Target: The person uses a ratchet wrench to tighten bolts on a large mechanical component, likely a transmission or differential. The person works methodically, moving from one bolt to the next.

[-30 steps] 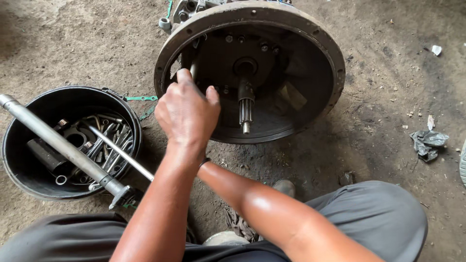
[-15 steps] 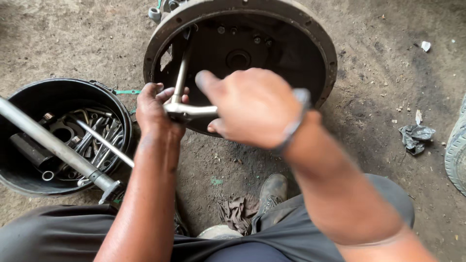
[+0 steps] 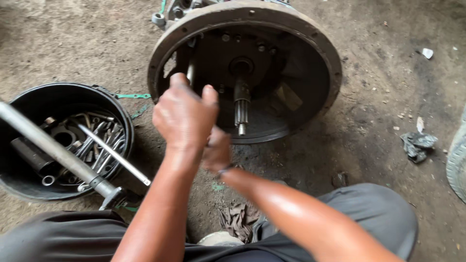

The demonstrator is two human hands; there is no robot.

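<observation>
A round metal bell housing (image 3: 320, 53) lies on the dirt floor with a splined shaft (image 3: 241, 109) sticking out of its middle. My left hand (image 3: 184, 116) is closed over the handle of a T-handle wrench. The wrench's thin shaft (image 3: 191, 73) runs up into the left side of the housing. My right hand (image 3: 217, 151) sits just under and behind the left one, mostly hidden. A dark band shows at its wrist. Its grip cannot be made out.
A black bucket (image 3: 114, 104) at the left holds several spanners and sockets. A long metal bar (image 3: 53, 148) lies across it. A grey rag (image 3: 417, 144) lies at the right, another rag (image 3: 236, 219) lies by my knees, and a tyre edge (image 3: 457, 162) shows at the far right.
Half a second ago my right hand lay on top of the T-handle, reaching across. It has swung down and now sits beneath my left hand, which stays on the handle.
</observation>
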